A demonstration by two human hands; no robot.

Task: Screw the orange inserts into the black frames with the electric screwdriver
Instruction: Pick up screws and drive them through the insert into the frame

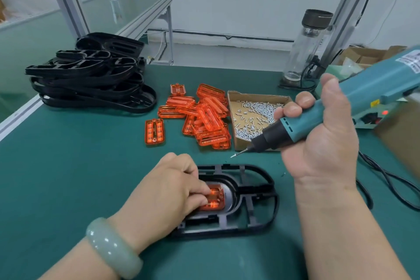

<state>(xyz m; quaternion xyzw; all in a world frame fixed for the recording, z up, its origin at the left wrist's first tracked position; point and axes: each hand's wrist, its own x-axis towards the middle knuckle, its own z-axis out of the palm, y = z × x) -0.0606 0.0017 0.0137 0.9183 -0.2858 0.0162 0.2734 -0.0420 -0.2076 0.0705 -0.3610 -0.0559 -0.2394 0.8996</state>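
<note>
A black frame [256,191] lies flat on the green mat in front of me. An orange insert [214,200] sits in its oval recess, and my left hand [168,191] presses down on it with curled fingertips, hiding most of it. My right hand [322,134] grips the teal electric screwdriver [354,102], tilted with its bit pointing down-left. A small screw [234,155] hangs on the bit tip, in the air above the frame's far edge.
A pile of loose orange inserts [204,116] lies mid-table, with a cardboard tray of screws [254,113] to its right. Stacked black frames [91,75] stand at far left. A clear bottle [306,48] and black cables [386,179] are at right.
</note>
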